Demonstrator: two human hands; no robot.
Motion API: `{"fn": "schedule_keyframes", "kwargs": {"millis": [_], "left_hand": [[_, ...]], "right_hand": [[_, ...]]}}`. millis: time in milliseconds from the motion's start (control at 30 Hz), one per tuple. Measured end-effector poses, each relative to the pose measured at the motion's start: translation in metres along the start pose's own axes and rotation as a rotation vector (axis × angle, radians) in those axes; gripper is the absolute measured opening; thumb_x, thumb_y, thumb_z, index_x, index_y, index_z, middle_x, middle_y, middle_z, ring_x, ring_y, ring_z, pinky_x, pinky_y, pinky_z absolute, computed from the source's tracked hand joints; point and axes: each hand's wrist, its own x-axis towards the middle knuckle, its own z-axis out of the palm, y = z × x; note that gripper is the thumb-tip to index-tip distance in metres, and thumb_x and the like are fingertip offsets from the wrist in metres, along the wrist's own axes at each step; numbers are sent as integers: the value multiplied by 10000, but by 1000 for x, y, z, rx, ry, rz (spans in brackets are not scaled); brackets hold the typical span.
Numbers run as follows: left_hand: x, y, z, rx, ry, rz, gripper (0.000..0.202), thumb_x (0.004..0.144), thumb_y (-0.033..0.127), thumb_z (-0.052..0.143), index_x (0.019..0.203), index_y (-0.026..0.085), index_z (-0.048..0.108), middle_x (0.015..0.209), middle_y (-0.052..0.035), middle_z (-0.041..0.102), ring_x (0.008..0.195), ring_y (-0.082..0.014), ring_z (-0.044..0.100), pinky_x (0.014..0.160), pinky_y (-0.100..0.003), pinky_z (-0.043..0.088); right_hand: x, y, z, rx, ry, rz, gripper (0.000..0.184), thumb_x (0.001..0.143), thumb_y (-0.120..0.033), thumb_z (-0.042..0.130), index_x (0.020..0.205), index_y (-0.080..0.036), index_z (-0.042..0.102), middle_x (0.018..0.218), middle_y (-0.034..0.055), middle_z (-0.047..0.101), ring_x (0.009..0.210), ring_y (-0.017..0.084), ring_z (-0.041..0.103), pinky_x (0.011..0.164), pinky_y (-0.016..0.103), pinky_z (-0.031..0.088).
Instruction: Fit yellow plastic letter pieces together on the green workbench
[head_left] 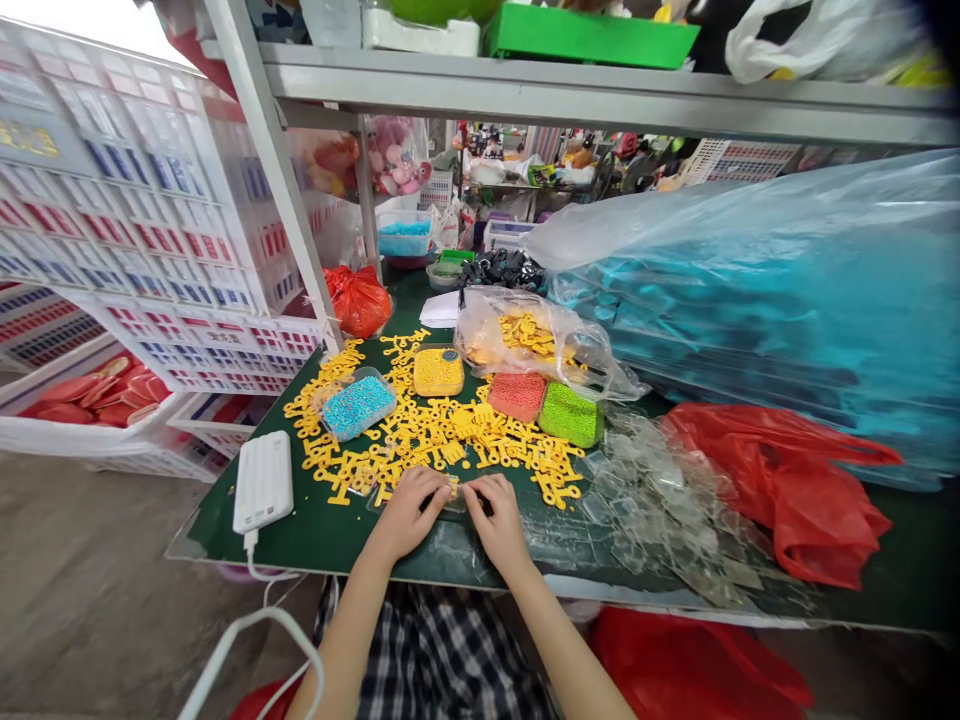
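Note:
My left hand (410, 512) and my right hand (496, 515) meet near the table's front edge, with fingers bent and fingertips pinched close together. Between them is a small yellow plastic piece (454, 486), partly covered by the fingers. Just beyond my hands spreads a loose pile of yellow plastic pieces (420, 437), bar-shaped with ringed ends. Clear boxes of tiny beads stand among them: blue beads (358, 404), yellow beads (438, 372), red beads (517, 396) and green beads (570, 413).
Clear flat plastic pieces (660, 500) and a red bag (795, 490) lie right. Behind them rises a large bag of blue items (750, 310). A white power bank (263, 482) with a cable sits left. A metal shelf (562, 95) crosses above; stacked crates (150, 200) stand left.

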Motion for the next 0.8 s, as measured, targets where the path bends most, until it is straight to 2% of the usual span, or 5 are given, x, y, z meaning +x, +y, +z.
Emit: {"fn": "schedule_keyframes", "kwargs": {"millis": [167, 300, 433, 633, 800], "left_hand": [[1, -4, 3, 55, 26, -16, 292, 980, 422, 451, 975, 231, 671, 975, -54, 691, 959, -223, 586, 883, -394, 457], [1, -9, 9, 112, 78, -15, 342, 891, 458, 611, 1173, 264, 614, 1010, -46, 680, 957, -231, 606, 863, -385, 482], [1, -10, 12, 128, 116, 17, 454, 861, 444, 658, 1258, 257, 539, 1026, -47, 676, 970, -232, 613, 869, -379, 486], [2, -7, 10, 177, 120, 89, 445, 836, 461, 686, 1225, 264, 595, 977, -51, 685, 939, -232, 606, 889, -405, 457], [0, -5, 11, 187, 135, 120, 451, 818, 467, 705, 1213, 263, 628, 977, -53, 700, 914, -221, 599, 876, -400, 445]], "right_hand": [[1, 3, -4, 141, -4, 149, 329, 868, -480, 585, 736, -221, 739, 659, 37, 705, 674, 207, 618, 751, 366, 487], [5, 6, -8, 282, 10, 266, 398, 848, -539, 587, 847, -180, 759, 759, 80, 753, 687, 228, 689, 690, 355, 550], [6, 7, -7, 391, 10, 341, 439, 782, -591, 647, 813, -161, 731, 805, 116, 761, 730, 258, 724, 725, 382, 581], [-1, 5, -3, 490, -71, 397, 474, 696, -623, 724, 887, -191, 683, 724, 82, 757, 763, 292, 741, 764, 426, 589], [-3, 3, -3, 498, -107, 392, 427, 704, -619, 724, 810, -217, 623, 744, 79, 759, 769, 295, 738, 742, 422, 584]]}}
